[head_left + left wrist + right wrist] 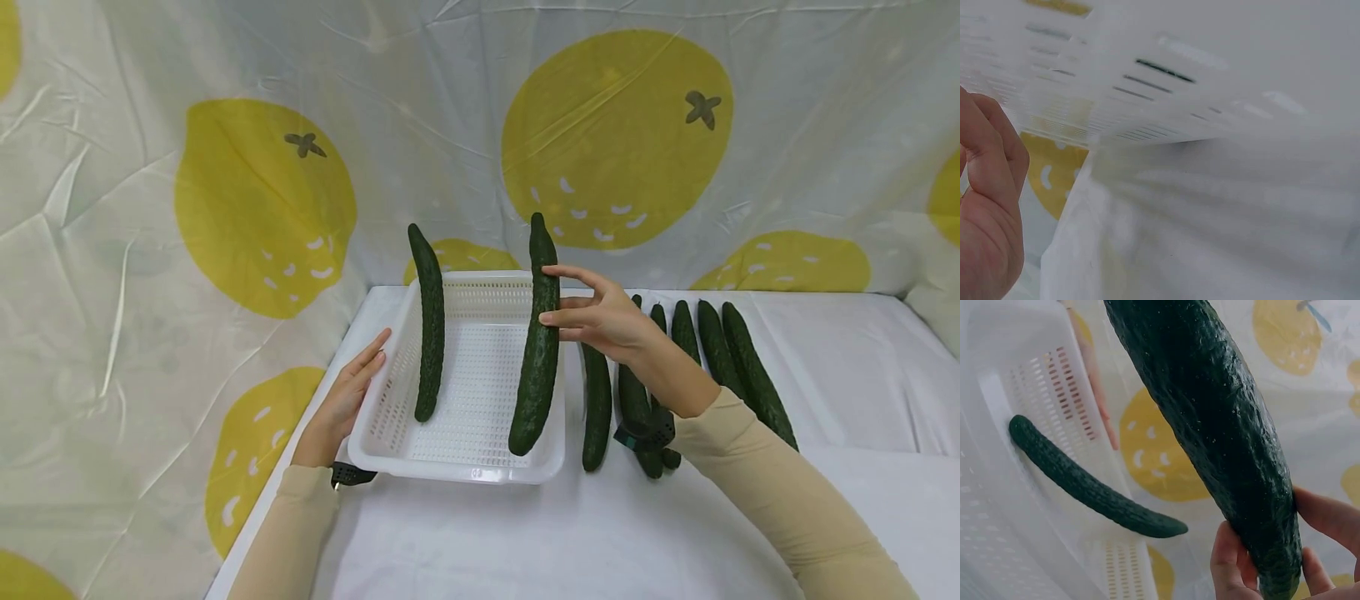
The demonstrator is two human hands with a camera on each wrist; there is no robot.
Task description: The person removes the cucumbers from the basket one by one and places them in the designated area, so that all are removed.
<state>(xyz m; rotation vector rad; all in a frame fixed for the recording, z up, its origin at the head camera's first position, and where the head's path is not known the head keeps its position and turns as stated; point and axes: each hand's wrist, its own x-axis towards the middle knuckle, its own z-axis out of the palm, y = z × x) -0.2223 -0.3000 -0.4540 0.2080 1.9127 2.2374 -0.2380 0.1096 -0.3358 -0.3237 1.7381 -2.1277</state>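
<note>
My right hand (609, 323) pinches a long dark green cucumber (537, 367) between thumb and fingers, over the right side of a white plastic basket (456, 473). In the right wrist view this cucumber (1210, 419) fills the middle, with fingertips on both sides of its lower end. A second cucumber (429, 333) leans inside the basket at the left, its upper end above the back rim. My left hand (347, 408) rests along the basket's outer left wall with fingers extended. The left wrist view has that hand (988, 194) beside the slotted basket wall (1129, 69).
Several more cucumbers (757, 375) lie in a row on the white tablecloth (855, 375) right of the basket, some partly behind my right hand and wrist. A lemon-print curtain (450, 108) hangs behind the table and down its left side.
</note>
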